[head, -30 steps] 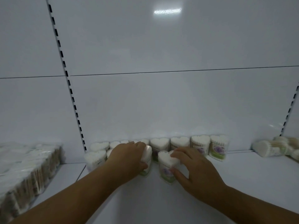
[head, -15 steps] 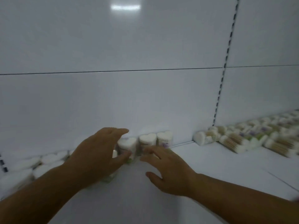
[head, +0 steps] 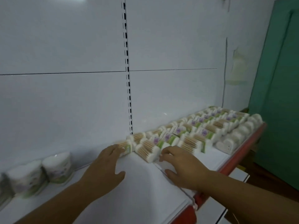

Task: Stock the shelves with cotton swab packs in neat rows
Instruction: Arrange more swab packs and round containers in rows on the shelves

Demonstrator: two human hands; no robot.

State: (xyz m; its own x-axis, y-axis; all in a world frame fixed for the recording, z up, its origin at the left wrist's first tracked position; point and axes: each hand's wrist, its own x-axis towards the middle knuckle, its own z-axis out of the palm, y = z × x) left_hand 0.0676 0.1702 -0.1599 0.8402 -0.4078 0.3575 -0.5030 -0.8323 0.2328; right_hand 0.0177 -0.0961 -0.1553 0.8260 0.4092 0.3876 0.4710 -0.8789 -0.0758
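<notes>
Left hand [head: 105,165] and right hand [head: 182,165], fingers loosely spread, touch the toppled clear-plastic cotton swab packs [head: 148,151], lying sideways just far-right of both.

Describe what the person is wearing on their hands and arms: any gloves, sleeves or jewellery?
Nothing worn shows. The left hand and right hand have no gloves and no rings that I can make out. The left forearm and right forearm are uncovered to the frame edge, with no sleeve, watch or bracelet in view. Blur hides finer detail.
</notes>
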